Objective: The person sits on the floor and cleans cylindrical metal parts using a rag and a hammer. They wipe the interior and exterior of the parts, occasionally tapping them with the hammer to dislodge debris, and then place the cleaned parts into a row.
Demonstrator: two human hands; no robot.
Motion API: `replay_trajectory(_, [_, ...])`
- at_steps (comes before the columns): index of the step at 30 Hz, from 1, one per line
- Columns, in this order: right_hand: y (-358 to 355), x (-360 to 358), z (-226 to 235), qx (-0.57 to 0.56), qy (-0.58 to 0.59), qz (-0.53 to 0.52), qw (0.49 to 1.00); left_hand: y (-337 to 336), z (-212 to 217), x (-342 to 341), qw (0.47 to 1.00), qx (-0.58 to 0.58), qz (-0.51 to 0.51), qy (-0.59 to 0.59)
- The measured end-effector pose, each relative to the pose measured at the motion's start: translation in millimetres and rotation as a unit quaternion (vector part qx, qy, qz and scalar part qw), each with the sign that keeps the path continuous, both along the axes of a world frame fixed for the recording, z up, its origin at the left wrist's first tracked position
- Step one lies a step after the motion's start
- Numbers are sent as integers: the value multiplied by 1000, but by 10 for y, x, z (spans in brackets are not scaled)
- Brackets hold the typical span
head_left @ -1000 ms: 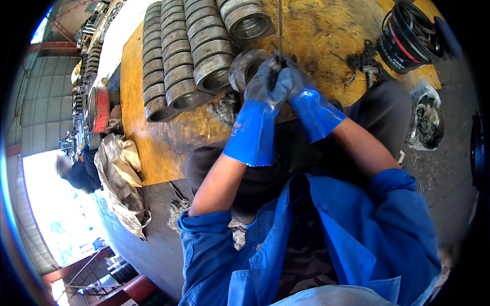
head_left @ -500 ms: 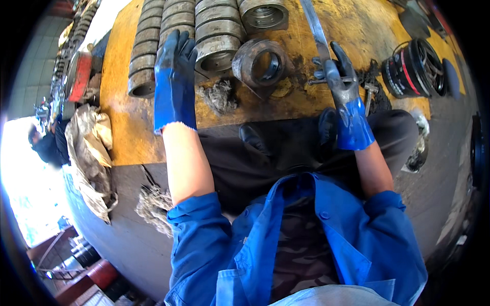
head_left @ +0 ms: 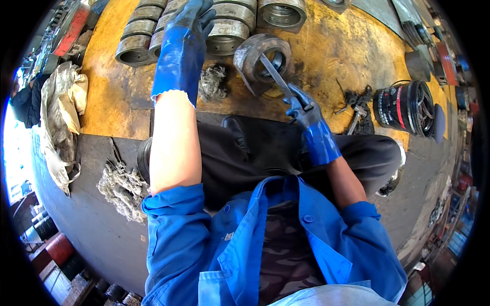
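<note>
Sitting with legs bent, the person wears a blue jacket (head_left: 326,245) over a camouflage-patterned shirt (head_left: 286,245) and dark trousers (head_left: 362,153). Just beyond the lap, the gloved right hand (head_left: 306,108) is closed around the lower end of a flat metal blade (head_left: 276,75), which slants up and leftward. Its upper end overlaps the opening of a thick metal ring (head_left: 248,60) lying on the yellow board (head_left: 326,51); whether the tip reaches inside or only passes in front, I cannot tell. To the ring's left, a clump of grey fibre (head_left: 212,81) rests on the board. The gloved left hand (head_left: 186,23) stretches farther forward over several rows of metal rings (head_left: 229,26), its fingers loosely extended and slightly bent; whether it grips or merely touches one cannot be told. Off to the right, a blackened heap (head_left: 360,112) with a metal tool lies near a black bucket (head_left: 388,108) banded in red. Away to the left is a crumpled beige sack (head_left: 55,120), and farther off stands a red drum (head_left: 61,248).
</note>
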State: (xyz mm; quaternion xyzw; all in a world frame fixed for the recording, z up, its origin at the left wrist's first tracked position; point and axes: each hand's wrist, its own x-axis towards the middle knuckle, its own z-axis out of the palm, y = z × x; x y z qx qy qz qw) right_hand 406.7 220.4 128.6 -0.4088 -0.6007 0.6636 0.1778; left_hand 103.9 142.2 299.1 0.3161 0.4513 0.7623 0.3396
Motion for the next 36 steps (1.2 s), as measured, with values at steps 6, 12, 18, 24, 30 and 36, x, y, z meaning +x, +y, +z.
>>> replay_trajectory(6, [-159, -134, -178, 569, -48, -9, 821, 52, 2, 38, 994, -13, 26, -109])
replay_trajectory(12, [-444, -475, 227, 70, -208, -27, 975, -3, -125, -82, 995, -77, 23, -66])
replay_trajectory(18, [-7, -124, -1137, -149, -78, -49, 985, 286, -158, -2, 988, -91, 22, -121])
replay_trajectory(24, [88, -273, 89, 40, -19, 99, 994, -165, -80, -47, 994, -51, 63, -68])
replay_trajectory(30, [376, -320, 207, 23, -128, 107, 986, 13, -80, 2, 991, -14, 15, -132])
replay_trajectory(36, [132, -384, 419, -13, -193, 43, 980, -59, -523, 736, 859, -352, 1, 372])
